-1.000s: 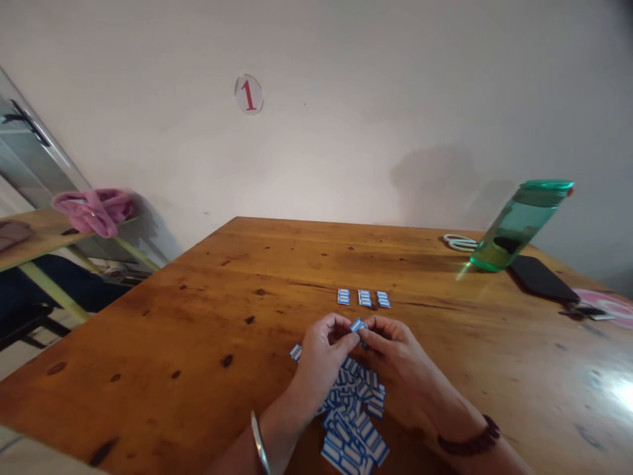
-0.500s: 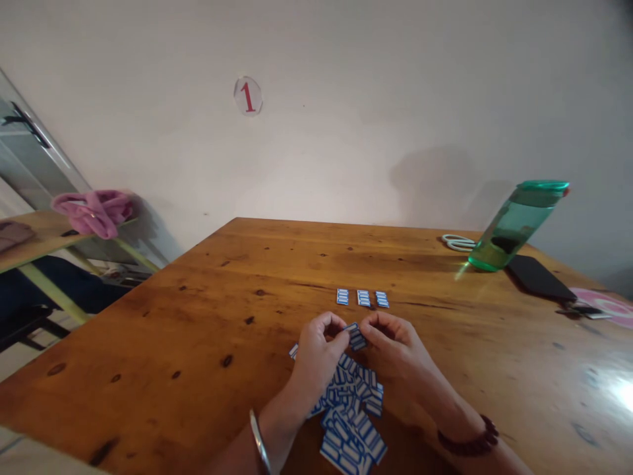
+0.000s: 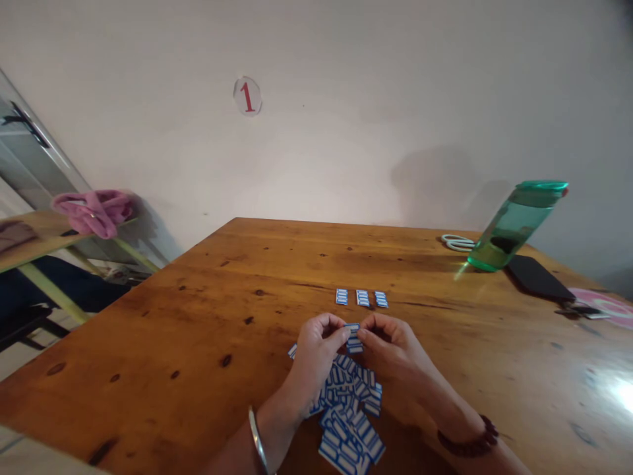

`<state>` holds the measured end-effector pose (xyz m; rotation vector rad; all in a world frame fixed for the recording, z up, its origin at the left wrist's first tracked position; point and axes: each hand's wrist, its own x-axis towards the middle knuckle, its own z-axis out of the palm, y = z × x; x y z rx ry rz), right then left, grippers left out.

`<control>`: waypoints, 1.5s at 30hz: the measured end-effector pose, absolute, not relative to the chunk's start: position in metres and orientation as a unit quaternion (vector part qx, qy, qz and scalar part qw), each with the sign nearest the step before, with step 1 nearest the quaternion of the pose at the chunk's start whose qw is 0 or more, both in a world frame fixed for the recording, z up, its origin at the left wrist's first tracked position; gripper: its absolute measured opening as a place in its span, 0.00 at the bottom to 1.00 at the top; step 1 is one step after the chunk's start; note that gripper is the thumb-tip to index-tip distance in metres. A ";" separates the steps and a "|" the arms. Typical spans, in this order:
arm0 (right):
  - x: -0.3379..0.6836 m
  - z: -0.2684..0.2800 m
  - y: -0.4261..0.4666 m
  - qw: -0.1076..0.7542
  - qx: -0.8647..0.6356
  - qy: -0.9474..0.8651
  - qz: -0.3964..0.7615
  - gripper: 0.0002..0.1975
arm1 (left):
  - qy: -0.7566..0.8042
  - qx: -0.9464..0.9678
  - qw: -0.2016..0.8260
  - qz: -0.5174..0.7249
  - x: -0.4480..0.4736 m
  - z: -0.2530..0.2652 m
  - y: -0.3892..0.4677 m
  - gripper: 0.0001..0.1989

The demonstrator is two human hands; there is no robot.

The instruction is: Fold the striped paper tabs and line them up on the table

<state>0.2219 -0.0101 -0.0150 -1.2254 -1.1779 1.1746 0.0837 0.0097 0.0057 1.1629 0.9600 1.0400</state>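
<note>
Left hand: we are pinching the left edge of a small blue-and-white card (image 3: pixel 354 344) between thumb and fingers of the left hand (image 3: pixel 315 349).
Right hand: we are gripping the same card at its upper right edge with the thumb and fingertips of the right hand (image 3: pixel 398 344).
Held card: we are keeping it between both hands, stripes facing us; we are not managing to tell whether its lower edge is touching the table (image 3: pixel 198 316).
Card pile: we are seeing overlapping cards in a loose pile (image 3: pixel 341 389) between our forearms, nearer to us than the held card.
Card row: we are viewing three cards in a row (image 3: pixel 362 298) beyond our fingers, set slightly apart.
Wrists: we are wearing a silver bracelet (image 3: pixel 256 435) on the left, a dark beaded bracelet (image 3: pixel 469 441) on the right.
Table, far right: we are observing a green bottle (image 3: pixel 517 227) standing between a pale cord (image 3: pixel 455 243) and a flat black case (image 3: pixel 538 277).
Wall: we are facing a sign (image 3: pixel 247 96) bearing a red 1.
</note>
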 end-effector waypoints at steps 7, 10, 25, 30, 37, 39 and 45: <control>0.218 -0.003 -0.014 0.564 -0.498 -0.426 0.503 0.14 | 0.373 0.441 0.700 0.420 0.084 0.001 0.009 0.10; 0.221 -0.003 -0.014 0.556 -0.505 -0.444 0.488 0.13 | 0.369 0.450 0.702 0.410 0.082 0.000 0.011 0.09; 0.224 -0.014 -0.012 0.123 -0.569 -0.810 -0.079 0.07 | 0.383 0.858 0.201 0.278 0.077 -0.009 0.019 0.09; 0.221 -0.011 -0.013 0.129 -0.571 -0.808 -0.063 0.09 | 0.392 0.862 0.191 0.258 0.079 -0.012 0.023 0.11; 0.233 -0.006 -0.010 0.327 -0.615 -0.707 0.124 0.10 | 0.445 0.816 0.248 0.273 0.080 -0.021 0.030 0.06; 0.237 -0.008 -0.009 0.353 -0.619 -0.683 0.157 0.11 | 0.453 0.808 0.258 0.275 0.081 -0.023 0.031 0.07; 0.234 -0.010 -0.010 0.309 -0.612 -0.698 0.205 0.09 | 0.460 0.801 0.265 0.278 0.080 -0.025 0.032 0.06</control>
